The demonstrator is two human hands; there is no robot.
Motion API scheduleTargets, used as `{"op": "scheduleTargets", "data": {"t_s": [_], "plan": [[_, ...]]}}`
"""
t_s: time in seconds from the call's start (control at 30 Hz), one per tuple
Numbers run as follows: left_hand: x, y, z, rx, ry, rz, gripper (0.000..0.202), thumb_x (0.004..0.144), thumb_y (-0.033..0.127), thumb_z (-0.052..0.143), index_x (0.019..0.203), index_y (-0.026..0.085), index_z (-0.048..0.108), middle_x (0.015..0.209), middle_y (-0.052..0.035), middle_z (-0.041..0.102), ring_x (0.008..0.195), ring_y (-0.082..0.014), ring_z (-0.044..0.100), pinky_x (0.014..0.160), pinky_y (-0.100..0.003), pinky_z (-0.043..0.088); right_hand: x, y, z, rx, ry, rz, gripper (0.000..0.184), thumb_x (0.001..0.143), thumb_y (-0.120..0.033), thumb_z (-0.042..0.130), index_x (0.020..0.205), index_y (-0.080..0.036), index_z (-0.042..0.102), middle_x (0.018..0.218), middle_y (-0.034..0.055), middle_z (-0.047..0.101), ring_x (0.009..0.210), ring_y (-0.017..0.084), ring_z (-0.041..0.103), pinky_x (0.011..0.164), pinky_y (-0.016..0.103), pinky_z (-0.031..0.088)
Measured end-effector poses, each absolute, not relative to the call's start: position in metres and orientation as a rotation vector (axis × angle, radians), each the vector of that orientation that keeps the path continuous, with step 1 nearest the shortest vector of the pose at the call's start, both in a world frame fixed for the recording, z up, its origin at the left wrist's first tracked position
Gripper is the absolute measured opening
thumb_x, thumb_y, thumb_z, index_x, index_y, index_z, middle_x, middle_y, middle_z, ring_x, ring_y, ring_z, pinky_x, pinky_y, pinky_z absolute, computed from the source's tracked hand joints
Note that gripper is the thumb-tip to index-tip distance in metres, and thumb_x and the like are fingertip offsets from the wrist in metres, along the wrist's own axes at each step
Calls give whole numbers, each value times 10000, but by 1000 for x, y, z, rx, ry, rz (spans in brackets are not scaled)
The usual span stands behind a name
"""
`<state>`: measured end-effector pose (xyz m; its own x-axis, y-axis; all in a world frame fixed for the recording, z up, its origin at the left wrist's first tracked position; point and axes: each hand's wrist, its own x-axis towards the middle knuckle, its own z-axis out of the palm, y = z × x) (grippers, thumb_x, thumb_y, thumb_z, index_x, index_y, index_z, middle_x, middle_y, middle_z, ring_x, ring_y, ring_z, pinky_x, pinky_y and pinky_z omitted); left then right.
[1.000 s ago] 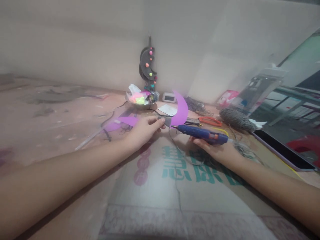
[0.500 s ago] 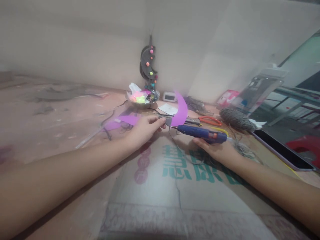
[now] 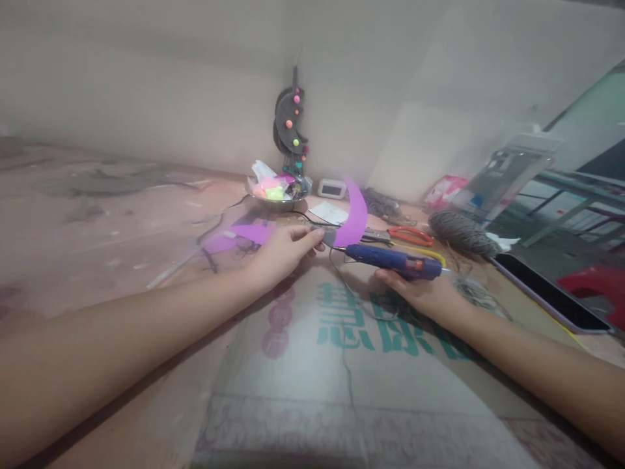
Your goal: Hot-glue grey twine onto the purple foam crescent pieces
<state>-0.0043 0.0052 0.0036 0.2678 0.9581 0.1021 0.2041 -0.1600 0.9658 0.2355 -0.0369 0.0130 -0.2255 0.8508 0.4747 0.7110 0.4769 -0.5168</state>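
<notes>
A pinkish tabletop (image 3: 122, 260) runs back to a pale wall (image 3: 170, 78), and a printed cardboard sheet (image 3: 303, 378) with green characters and round pink marks covers its near middle. Above the sheet's far part, the person's left hand (image 3: 288, 251) has thumb and fingers pressed together on a small grey piece (image 3: 329, 237), which meets the lower end of a purple crescent (image 3: 356, 218). The crescent stands up, its thin tip pointing away from the cardboard.

The right hand (image 3: 417, 290) is clasped on a blue glue gun (image 3: 393, 260), the thumb under its body and the other fingers mostly hidden. The nozzle points left, right at the grey piece's lower edge; whether the two touch cannot be told.

Left of the left hand lies a purple cutout (image 3: 251, 232), partly hidden by the fingers. On the right, a phone (image 3: 551, 293) lies near a grey yarn ball (image 3: 461, 233), and an orange-handled tool (image 3: 411, 236) rests just beyond the gun.

Farther back are a white paper (image 3: 329, 213), a metal bowl (image 3: 278, 204) of bright soft bits, a small white device (image 3: 332, 189) and a pink packet (image 3: 446, 191). Behind the bowl, a dark crescent ornament (image 3: 288, 124) dotted with coloured balls hangs before the wall.
</notes>
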Motion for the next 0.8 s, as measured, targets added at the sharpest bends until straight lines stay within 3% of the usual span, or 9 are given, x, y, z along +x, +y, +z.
{"op": "scheduleTargets", "data": {"t_s": [0.27,0.8], "plan": [[-4,7,2,1603,1108,991,403,825,531,540,759,149,651,653,-8,523,542,-90,428,440,-198,269,237,-36,11,-1282,-2000,305,110,775,-375,621,797,-270,597,681,-5,682,655,223,668,612,358,566],[-5,6,2,1621,1120,1005,411,818,546,533,758,155,647,630,8,531,482,-77,386,440,-218,265,239,-35,8,-1326,-1991,194,123,783,-386,611,754,-268,593,686,7,674,656,229,667,614,361,560]]}}
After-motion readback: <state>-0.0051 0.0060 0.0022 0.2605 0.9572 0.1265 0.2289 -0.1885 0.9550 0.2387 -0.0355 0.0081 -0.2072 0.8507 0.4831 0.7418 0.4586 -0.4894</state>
